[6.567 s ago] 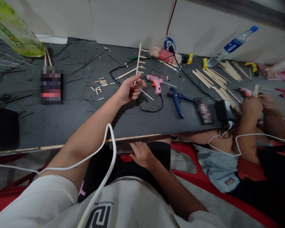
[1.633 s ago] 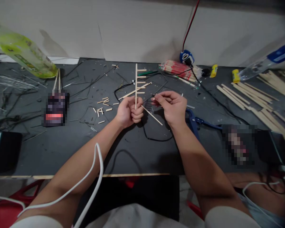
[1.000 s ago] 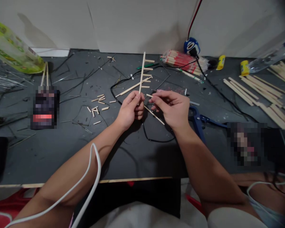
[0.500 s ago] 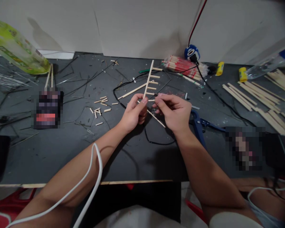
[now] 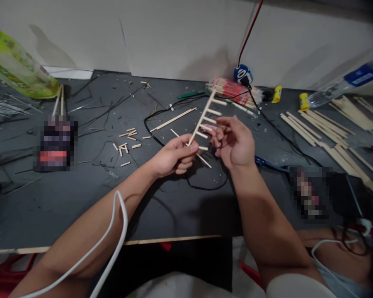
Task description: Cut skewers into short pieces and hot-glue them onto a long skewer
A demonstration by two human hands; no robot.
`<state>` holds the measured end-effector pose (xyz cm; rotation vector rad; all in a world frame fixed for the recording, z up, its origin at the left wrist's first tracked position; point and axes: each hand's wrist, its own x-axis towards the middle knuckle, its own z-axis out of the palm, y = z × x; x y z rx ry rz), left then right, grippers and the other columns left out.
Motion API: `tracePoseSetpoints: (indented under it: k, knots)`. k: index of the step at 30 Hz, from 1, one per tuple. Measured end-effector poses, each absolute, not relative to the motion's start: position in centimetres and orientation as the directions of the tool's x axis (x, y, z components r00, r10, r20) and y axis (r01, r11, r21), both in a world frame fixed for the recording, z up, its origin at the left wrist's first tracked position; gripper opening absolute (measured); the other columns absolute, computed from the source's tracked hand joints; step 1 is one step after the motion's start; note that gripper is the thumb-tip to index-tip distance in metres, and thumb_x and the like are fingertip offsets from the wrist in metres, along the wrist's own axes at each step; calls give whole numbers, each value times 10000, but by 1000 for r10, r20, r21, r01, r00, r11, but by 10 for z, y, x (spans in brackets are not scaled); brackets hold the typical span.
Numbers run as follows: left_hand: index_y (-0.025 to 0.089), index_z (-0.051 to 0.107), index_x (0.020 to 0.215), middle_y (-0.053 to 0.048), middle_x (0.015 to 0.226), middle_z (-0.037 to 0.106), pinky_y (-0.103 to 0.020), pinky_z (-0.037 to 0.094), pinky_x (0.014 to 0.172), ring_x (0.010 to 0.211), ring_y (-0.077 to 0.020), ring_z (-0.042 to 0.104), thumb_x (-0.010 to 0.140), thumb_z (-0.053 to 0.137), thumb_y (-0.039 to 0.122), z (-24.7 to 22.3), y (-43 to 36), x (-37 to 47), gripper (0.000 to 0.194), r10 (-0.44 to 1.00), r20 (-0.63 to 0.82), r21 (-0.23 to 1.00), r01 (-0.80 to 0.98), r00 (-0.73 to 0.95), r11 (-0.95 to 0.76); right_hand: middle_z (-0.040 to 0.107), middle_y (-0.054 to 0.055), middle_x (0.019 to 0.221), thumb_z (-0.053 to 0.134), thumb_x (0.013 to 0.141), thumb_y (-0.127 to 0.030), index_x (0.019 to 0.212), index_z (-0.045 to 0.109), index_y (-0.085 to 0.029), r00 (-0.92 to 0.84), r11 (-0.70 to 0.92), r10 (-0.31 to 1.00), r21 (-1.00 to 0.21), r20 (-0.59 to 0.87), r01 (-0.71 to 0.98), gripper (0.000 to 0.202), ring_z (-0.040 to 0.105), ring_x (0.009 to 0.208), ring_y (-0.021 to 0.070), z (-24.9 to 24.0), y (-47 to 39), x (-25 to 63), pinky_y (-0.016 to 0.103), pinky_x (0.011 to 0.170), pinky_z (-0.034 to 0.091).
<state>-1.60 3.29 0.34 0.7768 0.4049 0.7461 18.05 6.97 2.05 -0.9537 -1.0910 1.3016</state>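
Note:
Between thumb and fingers, my left hand grips the lower end of a comb-shaped wooden stick frame, a long stick with several short rungs pointing right. My right hand is just right of the rungs, its fingers curled; whether something small sits between them is hidden. Under the frame a thin stick lies slanted on the dark table. Short cut pieces lie left of my left hand, and a longer stick rests behind it.
A green bottle and a blurred phone are on the left. Bagged red-and-wood sticks lie at the back near a blue round object. Flat wooden strips, a clear bottle and black cables are on the right.
The stick frame has tilted further right, its top swinging right and its lower end coming down with my left hand. My right hand's fingers have shifted up along the rungs. The view has shifted slightly.

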Motion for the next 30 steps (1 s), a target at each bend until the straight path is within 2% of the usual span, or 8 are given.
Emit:
tracePoseSetpoints:
  k: [3, 5, 9, 12, 15, 21, 27, 30]
  knots:
    - [231, 520, 919, 131, 552, 230, -137, 166, 363, 414, -44, 129, 995, 666, 412, 7, 27, -18, 245, 523, -35, 739, -331, 851, 587, 383, -73, 606, 735, 799, -604, 1088, 750, -259, -218, -60, 976, -931, 22, -361, 451, 333, 482, 110, 25, 75, 193, 281, 448, 336]
    - [226, 521, 924, 129, 549, 249, -138, 170, 360, 411, -42, 142, 995, 671, 404, 7, 24, -17, 244, 463, -42, 741, -283, 885, 609, 317, -81, 588, 710, 775, -617, 1171, 733, -278, -327, -87, 944, -925, 42, -371, 522, 284, 491, 129, 26, 74, 197, 304, 459, 334]
    - [220, 508, 900, 124, 534, 294, -145, 198, 358, 406, -43, 193, 980, 698, 406, 4, 19, -13, 278, 429, -57, 763, -238, 901, 601, 218, -93, 535, 734, 728, -578, 1046, 744, -314, -439, -111, 893, -896, 100, -429, 413, 249, 459, 137, 24, 69, 197, 307, 431, 302]
    - [221, 507, 887, 122, 529, 296, -153, 202, 361, 403, -45, 206, 977, 703, 409, 4, 19, -13, 286, 430, -70, 775, -223, 900, 592, 238, -81, 539, 779, 738, -538, 818, 691, -312, -426, -94, 894, -871, 140, -483, 255, 238, 445, 126, 25, 66, 194, 291, 417, 278]
    - [225, 508, 879, 119, 523, 291, -162, 195, 358, 401, -50, 199, 978, 697, 417, 4, 20, -14, 287, 424, -64, 772, -224, 903, 595, 262, -75, 572, 832, 732, -548, 703, 589, -285, -382, -70, 916, -886, 125, -458, 359, 221, 471, 121, 25, 68, 191, 277, 437, 259]
    - [226, 501, 863, 119, 520, 285, -173, 176, 361, 398, -50, 191, 972, 702, 416, 3, 19, -13, 298, 412, -64, 763, -222, 909, 608, 228, -74, 577, 825, 777, -513, 701, 539, -270, -374, -100, 925, -909, 65, -405, 384, 206, 506, 125, 25, 70, 190, 273, 470, 239]
    - [221, 503, 876, 117, 526, 291, -181, 174, 369, 411, -52, 188, 983, 691, 406, 2, 19, -14, 285, 398, -64, 757, -216, 915, 617, 255, -75, 568, 800, 695, -523, 731, 587, -281, -415, -154, 908, -877, 56, -456, 324, 209, 494, 124, 28, 69, 192, 290, 455, 257]
    - [217, 508, 878, 116, 525, 286, -183, 172, 372, 412, -53, 186, 978, 694, 397, 1, 19, -14, 277, 390, -62, 751, -215, 919, 625, 241, -80, 562, 766, 676, -534, 813, 664, -295, -429, -132, 898, -870, 99, -476, 293, 215, 482, 124, 25, 68, 196, 295, 438, 264]
